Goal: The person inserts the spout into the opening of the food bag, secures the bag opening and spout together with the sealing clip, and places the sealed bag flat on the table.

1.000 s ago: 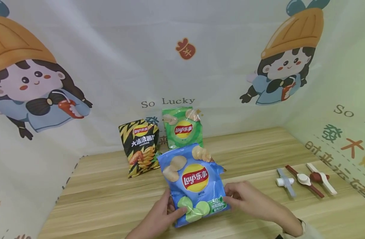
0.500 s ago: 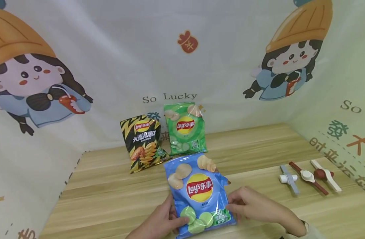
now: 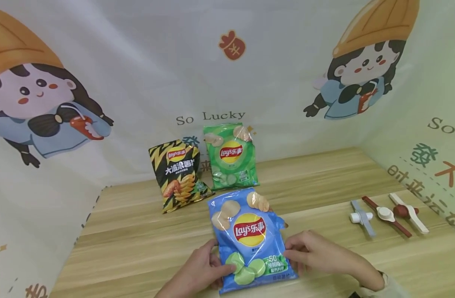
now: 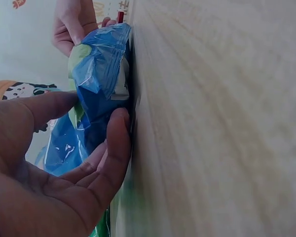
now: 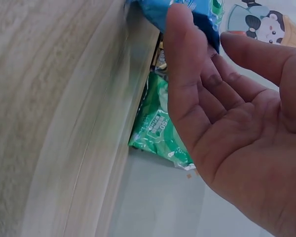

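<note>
A blue Lay's chip bag [image 3: 251, 258] lies front up, low over the tabletop in the middle of the head view. My left hand [image 3: 201, 267] grips its lower left edge, thumb on the front and fingers behind. At the lower right edge, my right hand [image 3: 314, 252] holds the bag between thumb and fingers. From the left wrist, the bag's underside [image 4: 96, 79] sits close to the wood between thumb and fingertips. In the right wrist view, the blue edge [image 5: 202, 22] is between my right thumb and fingers.
Behind stand a black and yellow chip bag [image 3: 177, 176] and a green chip bag [image 3: 231, 165], leaning near the printed cloth backdrop [image 3: 279, 74]. To the right lie a grey strip [image 3: 362, 218], a dark red strip [image 3: 395, 225] and a white strip [image 3: 417, 219], each with a round cap-like part.
The blue chip bag has come down and nearer, uncovering the lower part of the green bag. Both hands keep hold of it. The head view has shifted slightly.
</note>
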The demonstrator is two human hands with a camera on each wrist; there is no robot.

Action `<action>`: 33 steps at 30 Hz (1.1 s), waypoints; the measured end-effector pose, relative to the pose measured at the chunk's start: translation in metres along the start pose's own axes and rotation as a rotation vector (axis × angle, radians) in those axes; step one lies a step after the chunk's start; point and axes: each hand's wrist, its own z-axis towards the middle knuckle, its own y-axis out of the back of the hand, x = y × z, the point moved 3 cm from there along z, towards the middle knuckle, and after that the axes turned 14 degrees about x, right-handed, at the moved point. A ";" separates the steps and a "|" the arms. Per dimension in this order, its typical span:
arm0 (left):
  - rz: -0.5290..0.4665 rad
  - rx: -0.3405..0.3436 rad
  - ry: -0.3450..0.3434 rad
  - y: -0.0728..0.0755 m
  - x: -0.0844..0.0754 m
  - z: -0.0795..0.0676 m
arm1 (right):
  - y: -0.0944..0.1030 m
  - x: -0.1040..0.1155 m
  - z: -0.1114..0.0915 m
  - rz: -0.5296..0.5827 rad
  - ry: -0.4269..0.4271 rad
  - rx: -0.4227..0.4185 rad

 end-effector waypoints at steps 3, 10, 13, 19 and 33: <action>0.013 -0.011 0.001 0.002 -0.003 0.001 | 0.003 0.000 -0.004 0.009 -0.007 -0.019; 0.040 0.009 0.063 0.003 -0.005 -0.002 | 0.020 0.002 -0.018 -0.055 -0.036 -0.127; 0.052 0.009 0.084 0.004 -0.006 -0.004 | 0.031 0.004 -0.029 -0.123 -0.058 -0.217; 0.129 -0.016 0.062 0.012 -0.012 -0.010 | 0.055 0.007 -0.060 -0.262 -0.095 -0.447; 0.320 -0.312 -0.094 0.045 -0.039 -0.028 | 0.100 -0.039 -0.113 -0.633 -0.497 -0.633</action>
